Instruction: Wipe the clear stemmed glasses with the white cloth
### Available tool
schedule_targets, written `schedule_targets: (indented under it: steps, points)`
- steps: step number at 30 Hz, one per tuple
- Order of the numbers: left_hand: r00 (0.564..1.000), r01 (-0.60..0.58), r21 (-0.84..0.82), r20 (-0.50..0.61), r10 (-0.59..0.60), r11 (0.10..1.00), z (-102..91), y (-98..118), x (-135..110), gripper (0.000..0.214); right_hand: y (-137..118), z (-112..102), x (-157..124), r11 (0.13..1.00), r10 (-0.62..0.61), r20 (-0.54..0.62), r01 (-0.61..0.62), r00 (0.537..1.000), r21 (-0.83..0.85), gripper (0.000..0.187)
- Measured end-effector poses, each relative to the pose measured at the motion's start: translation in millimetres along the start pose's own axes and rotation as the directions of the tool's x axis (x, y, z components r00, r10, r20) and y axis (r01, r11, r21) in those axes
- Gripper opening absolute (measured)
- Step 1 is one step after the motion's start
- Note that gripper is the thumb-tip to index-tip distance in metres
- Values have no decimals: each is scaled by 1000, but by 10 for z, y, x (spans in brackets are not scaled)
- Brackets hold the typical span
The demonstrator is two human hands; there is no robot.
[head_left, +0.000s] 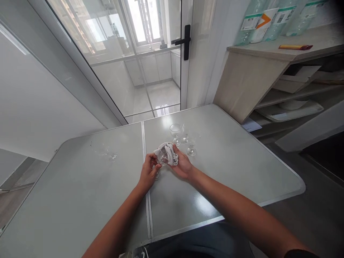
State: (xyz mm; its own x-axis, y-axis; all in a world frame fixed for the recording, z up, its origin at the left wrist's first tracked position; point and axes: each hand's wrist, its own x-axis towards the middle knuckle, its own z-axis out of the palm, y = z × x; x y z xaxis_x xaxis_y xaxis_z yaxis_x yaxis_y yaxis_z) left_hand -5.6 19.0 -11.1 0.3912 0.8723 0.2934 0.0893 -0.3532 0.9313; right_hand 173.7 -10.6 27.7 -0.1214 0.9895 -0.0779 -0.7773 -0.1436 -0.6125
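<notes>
My left hand (149,170) is closed around the stem end of a clear stemmed glass (163,157), which lies tilted above the table. A bunched white cloth (172,154) is in my right hand (183,164), pressed against the glass bowl. The cloth hides part of the bowl. Just beyond my hands, a clear stemmed glass (175,132) stands upright, and another stemmed glass (191,148) is to its right. Farther left on the table is a clear glass (113,156), its outline faint.
The grey-green table (228,161) has a metal seam (144,138) across it. Behind it is a glass door (158,71) with a black handle (186,42). At right, a wooden shelf (242,82) holds plastic bottles (282,21) and a yellow-red tube (295,47).
</notes>
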Motion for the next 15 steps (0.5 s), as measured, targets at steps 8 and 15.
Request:
schedule_targets:
  steps: [8,15]
  points:
    - [1000,3,-104,9,-2,995,36,-23,-27,40,89,2,6,986,-64,7,64,998,-153,33]
    - [997,1,-107,-80,-9,994,42,-21,-32,42,174,-20,-22,937,-136,67,150,988,-315,45]
